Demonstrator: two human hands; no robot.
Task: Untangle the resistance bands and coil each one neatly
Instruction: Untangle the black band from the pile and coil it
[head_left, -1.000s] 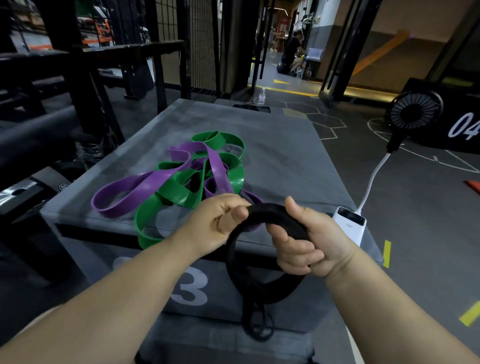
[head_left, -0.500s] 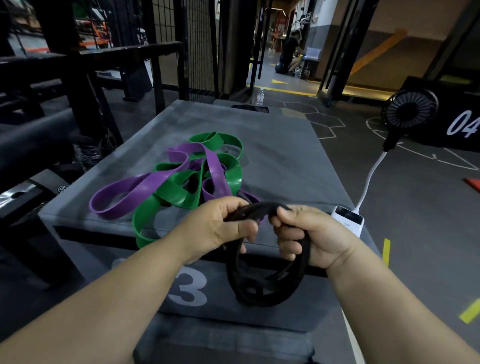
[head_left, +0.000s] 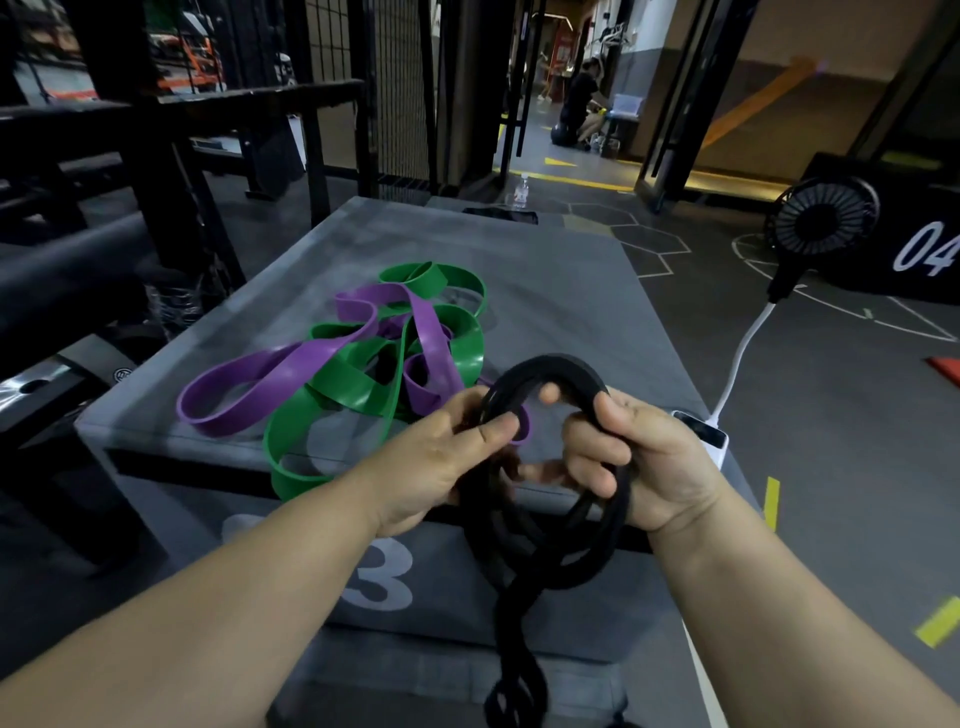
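Note:
A black resistance band (head_left: 550, 366) arches in a loop between both hands in front of the grey box (head_left: 561, 291). My left hand (head_left: 441, 457) pinches its left side with thumb and fingers. My right hand (head_left: 639, 462) grips its right side, fingers curled round several strands. The rest of the black band hangs twisted below the hands, past the box's front face. A purple band (head_left: 291, 371) and a green band (head_left: 363, 387) lie tangled together on the box top, left of and behind my hands.
The box front carries a white "3". A white power bank (head_left: 701, 431) sits at the box's right edge, cabled to a black fan (head_left: 821, 218). Black rack bars (head_left: 171, 171) stand to the left. A person crouches far back in the corridor.
The black loop has been lifted higher and opened wider between the hands. A long twisted tail of the band now hangs down below them.

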